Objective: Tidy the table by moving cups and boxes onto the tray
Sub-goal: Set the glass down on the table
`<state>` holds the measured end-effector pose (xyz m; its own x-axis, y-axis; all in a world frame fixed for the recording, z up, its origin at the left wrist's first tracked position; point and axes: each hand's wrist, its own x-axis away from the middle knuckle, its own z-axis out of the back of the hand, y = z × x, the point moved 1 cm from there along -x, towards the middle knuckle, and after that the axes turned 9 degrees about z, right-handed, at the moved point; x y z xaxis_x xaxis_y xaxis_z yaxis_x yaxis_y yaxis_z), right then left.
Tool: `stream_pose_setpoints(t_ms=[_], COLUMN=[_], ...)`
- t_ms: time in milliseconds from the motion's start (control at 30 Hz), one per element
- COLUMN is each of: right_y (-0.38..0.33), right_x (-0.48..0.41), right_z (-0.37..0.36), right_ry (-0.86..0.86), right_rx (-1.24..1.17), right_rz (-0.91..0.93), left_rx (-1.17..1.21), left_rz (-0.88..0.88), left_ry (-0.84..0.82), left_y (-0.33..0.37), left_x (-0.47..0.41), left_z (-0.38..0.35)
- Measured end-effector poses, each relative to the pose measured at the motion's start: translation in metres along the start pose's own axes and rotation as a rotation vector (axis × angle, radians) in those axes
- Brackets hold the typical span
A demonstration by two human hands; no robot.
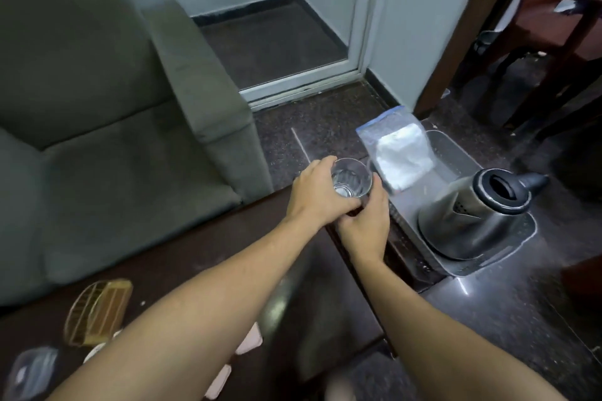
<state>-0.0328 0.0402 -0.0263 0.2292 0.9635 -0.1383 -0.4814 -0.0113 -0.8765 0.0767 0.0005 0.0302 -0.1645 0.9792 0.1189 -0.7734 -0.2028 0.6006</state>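
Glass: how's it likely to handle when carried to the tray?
Likely rigid and fragile: the glass is clear, looks thin-walled. Looks empty, so probably light. Smooth wall may be slippery; left hand and right hand both grip it.

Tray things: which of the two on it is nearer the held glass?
The zip bag of white material, beside the glass at the tray's far end; the steel kettle stands farther off.
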Motion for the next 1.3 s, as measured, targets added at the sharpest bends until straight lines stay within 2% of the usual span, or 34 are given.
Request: stream_pose_setpoints(t_ms=[300,533,667,833,967,1100,1300], right_y=[-0.065,-0.085,-0.079,-0.065,-0.048,-0.03,-0.001], right_x=[0.081,0.158,0.203,0.251,0.275,0.289,0.297], right_z=[-0.068,-0.116,-0.137,-0.164,-0.187,-0.21,-0.23], right_ry=[-0.196,-0.354,-0.456,-0.512,-0.554,-0.568,-0.586], right_rx=[-0.049,-0.008,0.025,0.069,0.097,0.142,0.158], right_rz=[0.114,0.087,0.077,0.072,0.072,0.066,0.02], left_rx=[0.051,0.229,0.339,0.543,0.671,0.79,0.812], left_rz=[0.16,0.324,0.411,0.569,0.633,0.729,0.751], left_ry=[0.064,-0.002,-0.01,0.136,0.185,0.179,0.174], left_y=[-0.108,-0.198,-0.243,-0.28,-0.294,-0.297,-0.301], left_x=[0.072,0.141,0.19,0.257,0.299,0.321,0.322], left_z=[0.085,0.11,0.103,0.079,0.053,0.032,0.017])
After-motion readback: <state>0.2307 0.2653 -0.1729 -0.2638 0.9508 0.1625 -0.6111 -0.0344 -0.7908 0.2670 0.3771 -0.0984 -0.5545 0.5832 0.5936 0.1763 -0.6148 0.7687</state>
